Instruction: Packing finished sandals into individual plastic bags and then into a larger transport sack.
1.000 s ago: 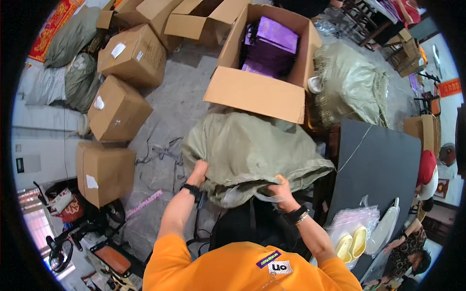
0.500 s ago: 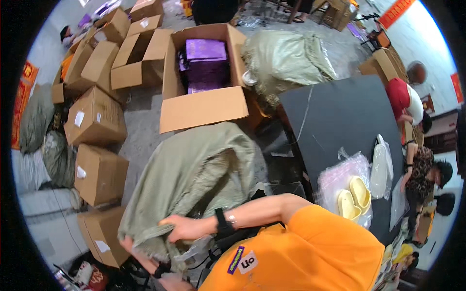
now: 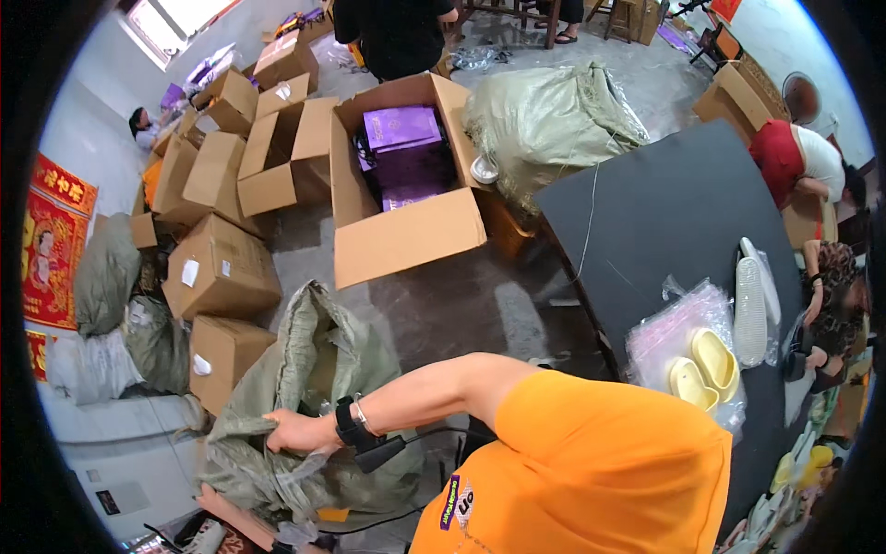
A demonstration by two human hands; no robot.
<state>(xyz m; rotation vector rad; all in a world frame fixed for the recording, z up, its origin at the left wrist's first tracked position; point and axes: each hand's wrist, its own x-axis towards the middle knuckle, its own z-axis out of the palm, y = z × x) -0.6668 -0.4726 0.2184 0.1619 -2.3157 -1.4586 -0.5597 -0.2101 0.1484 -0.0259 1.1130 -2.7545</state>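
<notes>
Sack [image 3: 314, 369] swung leftward; right hand [image 3: 297, 431] grips it, arm across body.

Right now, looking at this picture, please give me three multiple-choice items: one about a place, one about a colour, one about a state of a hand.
1. Where do the yellow slippers lie?
A. On the black table
B. In the open carton
C. On the floor

2. What colour are the packages in the open carton?
A. Green
B. Purple
C. White

3. What does the right hand do?
A. Hangs free
B. Rests on the table
C. Grips the green sack

Key: 1 A, they lie on clear bags on the tabletop; 2 B, purple shows inside the carton; 3 C, its fingers close on the sack's cloth. The left hand is out of sight.
</notes>
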